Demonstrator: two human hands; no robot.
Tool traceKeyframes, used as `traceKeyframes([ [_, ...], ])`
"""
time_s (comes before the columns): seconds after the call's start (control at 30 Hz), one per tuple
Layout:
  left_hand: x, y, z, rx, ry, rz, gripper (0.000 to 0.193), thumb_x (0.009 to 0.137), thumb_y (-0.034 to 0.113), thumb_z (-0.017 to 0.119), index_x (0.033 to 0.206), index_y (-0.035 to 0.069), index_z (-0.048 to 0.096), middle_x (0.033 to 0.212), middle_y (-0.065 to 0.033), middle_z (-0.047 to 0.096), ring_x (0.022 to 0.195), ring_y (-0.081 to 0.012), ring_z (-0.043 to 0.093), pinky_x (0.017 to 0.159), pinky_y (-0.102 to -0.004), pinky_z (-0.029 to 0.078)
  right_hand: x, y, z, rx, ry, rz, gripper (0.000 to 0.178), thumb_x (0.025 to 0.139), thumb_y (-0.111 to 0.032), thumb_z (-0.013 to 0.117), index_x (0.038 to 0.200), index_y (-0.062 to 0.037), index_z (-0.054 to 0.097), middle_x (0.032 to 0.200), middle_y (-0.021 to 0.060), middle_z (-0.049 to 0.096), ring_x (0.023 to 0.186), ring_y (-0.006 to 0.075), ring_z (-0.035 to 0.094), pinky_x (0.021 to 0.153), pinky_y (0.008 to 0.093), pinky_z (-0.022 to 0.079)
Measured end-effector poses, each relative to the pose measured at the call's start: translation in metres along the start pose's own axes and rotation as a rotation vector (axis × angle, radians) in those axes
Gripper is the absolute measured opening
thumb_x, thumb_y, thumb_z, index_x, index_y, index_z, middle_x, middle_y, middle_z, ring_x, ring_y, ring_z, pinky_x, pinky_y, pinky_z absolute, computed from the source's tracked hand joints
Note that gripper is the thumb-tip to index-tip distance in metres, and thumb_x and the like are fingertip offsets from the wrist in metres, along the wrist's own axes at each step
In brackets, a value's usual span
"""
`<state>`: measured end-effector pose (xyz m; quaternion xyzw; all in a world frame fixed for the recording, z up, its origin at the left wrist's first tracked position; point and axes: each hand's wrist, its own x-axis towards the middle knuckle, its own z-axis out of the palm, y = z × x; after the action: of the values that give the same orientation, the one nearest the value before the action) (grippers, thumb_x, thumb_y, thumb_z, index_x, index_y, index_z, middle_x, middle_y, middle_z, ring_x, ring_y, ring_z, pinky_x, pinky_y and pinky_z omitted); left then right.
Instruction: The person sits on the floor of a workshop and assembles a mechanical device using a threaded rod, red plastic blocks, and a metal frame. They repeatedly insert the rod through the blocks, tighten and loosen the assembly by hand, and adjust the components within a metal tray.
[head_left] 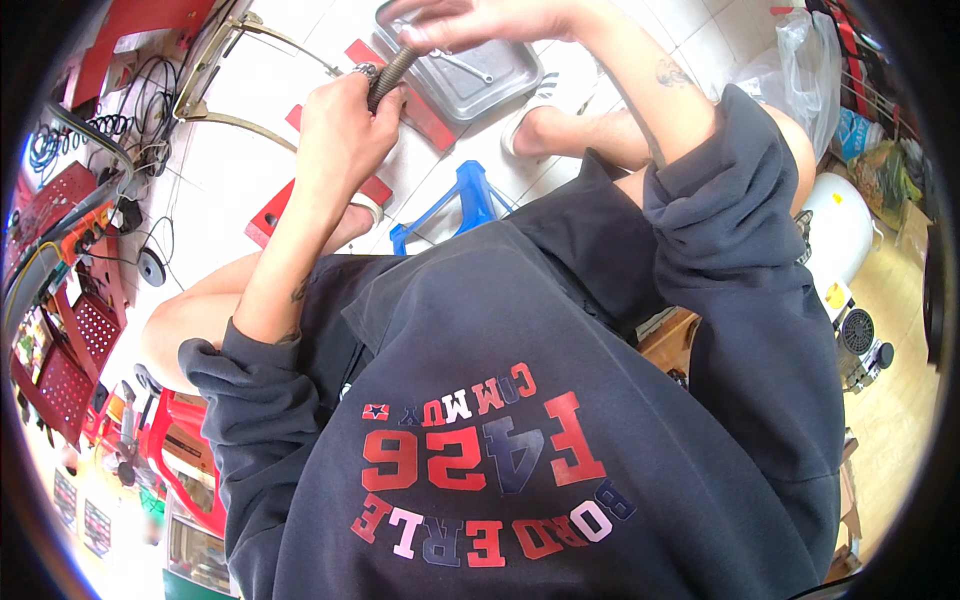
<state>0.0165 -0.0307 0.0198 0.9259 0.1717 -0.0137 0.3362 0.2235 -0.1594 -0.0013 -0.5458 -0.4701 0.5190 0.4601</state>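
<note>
At eleven o'clock the left hand (345,125) grips a tilted, ribbed metal rod (392,82); at twelve, the right hand (500,22) is at its upper end, fingers outstretched. Also at twelve, a grey tray (512,75) holds a wrench (467,67), with a partly hidden blue plastic stool (470,190) nearer the centre. A clear plastic bag (805,80) hangs toward two, a white tank (840,230) toward three.

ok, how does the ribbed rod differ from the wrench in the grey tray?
Pose: the ribbed rod is gripped in the left hand, above the floor; the wrench lies in the grey tray.
Surface: the rod is ridged along its visible length; the wrench's handle looks smooth.
Look: the rod is thicker and darker; the wrench is slimmer and bright silver.
Shared: both are long and look metallic.
</note>
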Motion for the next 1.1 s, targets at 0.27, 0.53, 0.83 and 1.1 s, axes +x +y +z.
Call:
traceKeyframes([
  [0.27, 0.002, -0.001, 0.001, 0.017, -0.028, 0.003, 0.023, 0.087, 0.022, 0.071, 0.090, -0.001, 0.072, 0.066, -0.0209, 0.064, 0.062, -0.0351, 0.066, 0.063, -0.0421, 0.051, -0.009, -0.019, 0.001, 0.095, -0.088, 0.376, 0.046, 0.100, -0.041, 0.062, 0.107, 0.0042, 0.069, 0.087, 0.0080, 0.071, 0.075, 0.0125, 0.068, 0.065, 0.0272, 0.056],
  [0.53, 0.005, -0.004, 0.000, 0.102, -0.052, 0.016, 0.025, 0.087, 0.022, 0.069, 0.090, -0.003, 0.073, 0.065, -0.0221, 0.063, 0.062, -0.0365, 0.066, 0.062, -0.0438, 0.050, -0.001, -0.022, -0.004, 0.092, -0.082, 0.650, 0.072, 0.099, -0.062, 0.049, 0.107, 0.0070, 0.069, 0.095, 0.0180, 0.073, 0.082, 0.0192, 0.071, 0.070, 0.0296, 0.058],
  [0.83, 0.003, -0.008, 0.000, 0.069, -0.087, 0.010, 0.024, 0.087, 0.020, 0.069, 0.097, -0.002, 0.073, 0.067, -0.0215, 0.065, 0.064, -0.0354, 0.068, 0.064, -0.0430, 0.052, -0.005, -0.016, -0.004, 0.073, -0.141, 0.176, 0.035, 0.095, -0.019, 0.071, 0.117, 0.0069, 0.063, 0.093, 0.0076, 0.070, 0.082, 0.0125, 0.064, 0.070, 0.0294, 0.056],
  [1.1, 0.002, 0.001, -0.001, 0.048, -0.015, 0.031, 0.026, 0.087, 0.021, 0.071, 0.102, 0.001, 0.074, 0.068, -0.0208, 0.065, 0.065, -0.0348, 0.068, 0.064, -0.0420, 0.052, -0.003, -0.017, 0.003, 0.016, -0.057, 0.596, 0.069, 0.102, -0.058, 0.048, 0.094, 0.0060, 0.071, 0.076, 0.0139, 0.071, 0.072, 0.0200, 0.071, 0.065, 0.0310, 0.058],
])
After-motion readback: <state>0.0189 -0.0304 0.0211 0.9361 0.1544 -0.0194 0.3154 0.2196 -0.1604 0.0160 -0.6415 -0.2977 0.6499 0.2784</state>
